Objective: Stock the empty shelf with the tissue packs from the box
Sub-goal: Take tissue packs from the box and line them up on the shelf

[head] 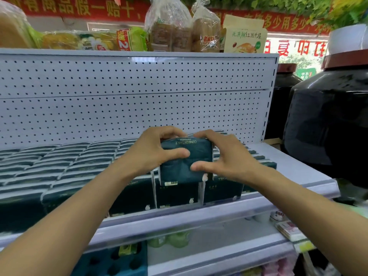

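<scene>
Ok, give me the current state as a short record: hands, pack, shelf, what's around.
left hand: grips the left end of the held pack
right hand: grips the right end of the same pack
held tissue pack: dark green, above the stocked rows, not yet set down
shelf: mostly filled with rows of dark green packs; bare strip at its right end
top of shelving: bagged bread
right of shelving: large dark jar
box: not in view
</scene>
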